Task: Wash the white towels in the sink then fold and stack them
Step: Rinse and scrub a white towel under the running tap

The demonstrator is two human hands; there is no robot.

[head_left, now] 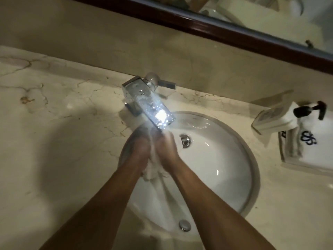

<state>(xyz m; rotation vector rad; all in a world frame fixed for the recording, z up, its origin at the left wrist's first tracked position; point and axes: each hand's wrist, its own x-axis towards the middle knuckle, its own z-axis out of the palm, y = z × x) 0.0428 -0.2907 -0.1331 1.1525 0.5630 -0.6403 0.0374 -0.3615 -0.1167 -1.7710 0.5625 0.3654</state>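
Observation:
A wet white towel (152, 170) is bunched between my two hands over the round white sink (232, 170). My left hand (139, 147) and my right hand (166, 147) press together around it, fingers curled on the cloth, just under the chrome faucet (147, 101). Most of the towel is hidden by my palms; only a crumpled end hangs out below my wrists. Water glints on the spout.
A folded white towel with a blue monogram (306, 147) lies on a tray at the right. A soap dish (273, 120) and a black pump dispenser (310, 110) stand beside it. Marble counter (54, 132) spreads left. A dark-framed mirror (234, 29) runs along the back.

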